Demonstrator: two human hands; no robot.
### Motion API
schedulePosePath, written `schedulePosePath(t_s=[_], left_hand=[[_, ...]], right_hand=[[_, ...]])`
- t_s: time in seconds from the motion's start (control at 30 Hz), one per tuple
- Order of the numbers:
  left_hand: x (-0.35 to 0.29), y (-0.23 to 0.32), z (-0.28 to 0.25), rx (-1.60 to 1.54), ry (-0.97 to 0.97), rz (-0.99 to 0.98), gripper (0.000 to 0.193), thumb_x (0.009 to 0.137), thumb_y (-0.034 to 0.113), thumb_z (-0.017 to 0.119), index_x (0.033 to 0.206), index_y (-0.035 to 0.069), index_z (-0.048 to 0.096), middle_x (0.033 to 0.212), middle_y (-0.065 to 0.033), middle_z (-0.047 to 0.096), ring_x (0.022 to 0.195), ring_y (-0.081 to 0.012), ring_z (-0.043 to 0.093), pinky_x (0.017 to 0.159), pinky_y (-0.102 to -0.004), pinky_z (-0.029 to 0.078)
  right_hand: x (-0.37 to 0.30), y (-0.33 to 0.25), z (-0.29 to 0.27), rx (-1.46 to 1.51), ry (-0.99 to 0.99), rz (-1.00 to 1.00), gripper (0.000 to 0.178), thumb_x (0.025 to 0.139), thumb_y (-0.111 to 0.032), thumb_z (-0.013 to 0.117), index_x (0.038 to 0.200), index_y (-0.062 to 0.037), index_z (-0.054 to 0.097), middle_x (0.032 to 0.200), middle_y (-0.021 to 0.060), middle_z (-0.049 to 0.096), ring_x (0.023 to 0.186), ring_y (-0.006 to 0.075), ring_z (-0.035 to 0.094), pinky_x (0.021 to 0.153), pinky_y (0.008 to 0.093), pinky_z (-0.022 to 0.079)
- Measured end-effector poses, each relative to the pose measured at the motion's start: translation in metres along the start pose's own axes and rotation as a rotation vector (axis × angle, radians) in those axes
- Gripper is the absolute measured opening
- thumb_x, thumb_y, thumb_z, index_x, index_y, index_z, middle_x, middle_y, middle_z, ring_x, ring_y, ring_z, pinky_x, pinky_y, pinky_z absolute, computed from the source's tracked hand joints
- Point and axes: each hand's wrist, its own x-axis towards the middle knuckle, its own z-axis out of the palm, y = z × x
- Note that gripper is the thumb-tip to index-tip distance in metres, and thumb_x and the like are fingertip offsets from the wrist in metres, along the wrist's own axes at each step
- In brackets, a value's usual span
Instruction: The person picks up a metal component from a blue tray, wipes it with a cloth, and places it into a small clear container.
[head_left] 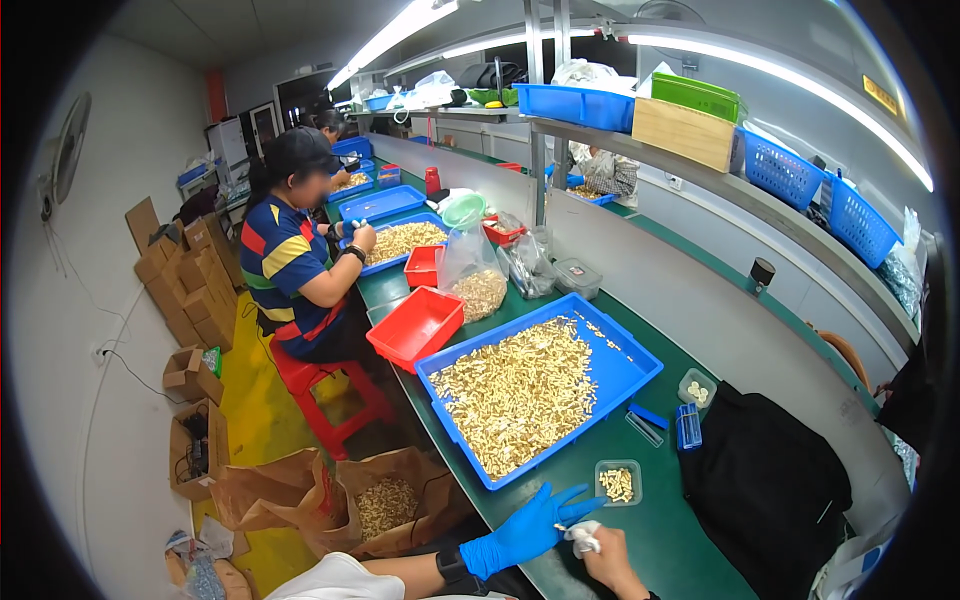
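My left hand, in a blue glove, is held over the front edge of the green bench with its fingers stretched apart. A tiny brass-coloured piece shows between its fingers and my right hand; which hand bears it is unclear. My bare right hand is closed, with crumpled white cloth at its fingertips. Just beyond the hands stands a small clear tub of brass pieces. Farther off, a large blue tray holds a broad heap of small brass pieces.
Black cloth lies on the right. Near it are a small tub of pale discs and a blue case. A red bin adjoins the tray. Paper sacks stand below. A co-worker sits at the far left; shelving overhangs the bench.
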Motion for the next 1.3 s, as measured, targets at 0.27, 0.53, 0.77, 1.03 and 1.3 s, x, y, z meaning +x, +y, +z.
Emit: schedulePosePath(t_s=[0.27, 0.53, 0.77, 1.03, 1.3], left_hand=[[-0.007, 0.001, 0.011, 0.249, 0.248, 0.010, 0.058, 0.095, 0.042, 0.023, 0.139, 0.003, 0.015, 0.138, -0.0178, 0.030, 0.121, -0.0240, 0.038, 0.104, -0.0333, 0.028], [-0.008, -0.001, 0.005, 0.364, 0.291, 0.046, 0.050, 0.096, 0.031, 0.031, 0.136, 0.002, 0.024, 0.136, -0.0185, 0.034, 0.121, -0.0272, 0.038, 0.106, -0.0342, 0.026], [-0.012, -0.003, 0.004, 1.062, 0.419, 0.041, 0.035, 0.091, 0.015, 0.047, 0.123, 0.000, 0.048, 0.121, -0.0111, 0.051, 0.112, -0.0167, 0.047, 0.098, -0.0283, 0.035], [-0.012, -0.005, -0.002, 1.085, 0.470, 0.059, 0.035, 0.092, 0.016, 0.045, 0.123, 0.000, 0.047, 0.124, -0.0112, 0.048, 0.113, -0.0166, 0.046, 0.098, -0.0279, 0.036], [-0.011, -0.015, 0.013, 0.486, 0.372, 0.086, 0.044, 0.096, 0.025, 0.032, 0.134, 0.003, 0.028, 0.139, -0.0145, 0.030, 0.126, -0.0248, 0.035, 0.106, -0.0340, 0.027]], right_hand=[[-0.002, 0.002, 0.003, -0.089, -0.183, -0.067, 0.009, 0.080, -0.006, 0.051, 0.079, -0.0012, 0.059, 0.060, 0.0092, 0.059, 0.052, 0.0156, 0.058, 0.049, 0.0272, 0.043], [0.000, 0.002, 0.003, 0.098, -0.197, 0.131, 0.019, 0.089, -0.013, 0.049, 0.077, -0.0008, 0.058, 0.054, 0.0016, 0.052, 0.048, 0.0066, 0.047, 0.044, 0.0225, 0.035], [-0.004, -0.005, 0.004, 0.460, -0.305, 0.485, 0.020, 0.089, -0.014, 0.051, 0.077, -0.0006, 0.058, 0.055, 0.0003, 0.052, 0.046, 0.0075, 0.046, 0.042, 0.0218, 0.033], [-0.012, 0.002, 0.017, -0.084, -0.170, -0.149, 0.011, 0.085, -0.009, 0.056, 0.080, 0.0005, 0.059, 0.058, 0.0048, 0.057, 0.051, 0.0092, 0.053, 0.047, 0.0239, 0.041], [-0.003, -0.004, 0.004, -0.059, 0.034, 0.068, 0.006, 0.080, -0.002, 0.054, 0.081, -0.0002, 0.059, 0.059, 0.0066, 0.058, 0.054, 0.0127, 0.058, 0.051, 0.0260, 0.045]])
